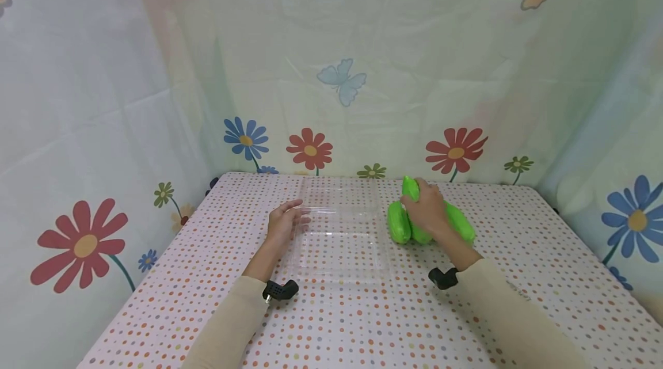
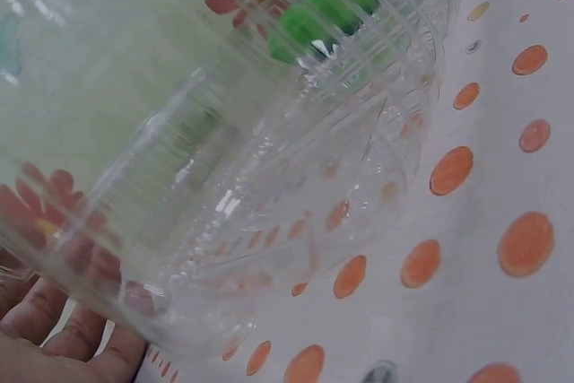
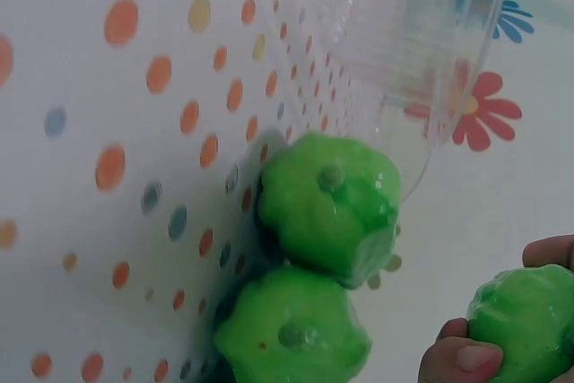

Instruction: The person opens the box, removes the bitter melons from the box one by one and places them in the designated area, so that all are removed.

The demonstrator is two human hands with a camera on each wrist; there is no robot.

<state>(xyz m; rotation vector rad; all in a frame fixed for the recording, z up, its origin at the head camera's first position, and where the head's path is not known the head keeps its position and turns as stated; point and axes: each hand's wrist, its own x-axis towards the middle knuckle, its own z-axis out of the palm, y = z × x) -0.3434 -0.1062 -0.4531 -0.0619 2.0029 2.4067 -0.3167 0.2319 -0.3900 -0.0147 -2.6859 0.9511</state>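
Observation:
A clear plastic clamshell box point(image 1: 342, 236) lies open in the middle of the dotted table, its lid raised toward the back. My left hand point(image 1: 286, 223) rests against the box's left side with fairly straight fingers point(image 2: 54, 334); the box wall point(image 2: 269, 177) fills the left wrist view. My right hand point(image 1: 425, 209) grips one green wrapped vegetable point(image 1: 410, 187) and holds it tilted up, just right of the box. Its fingertips point(image 3: 466, 358) pinch that piece point(image 3: 525, 320). Two more green vegetables point(image 3: 327, 204) point(image 3: 291, 334) lie side by side on the table below it.
The table point(image 1: 362, 323) wears a white cloth with coloured dots. Flower-and-butterfly curtains point(image 1: 311, 98) close in the back and both sides. A further green vegetable point(image 1: 460, 223) lies right of my right hand. The box corner point(image 3: 421, 33) stands close to the green pile.

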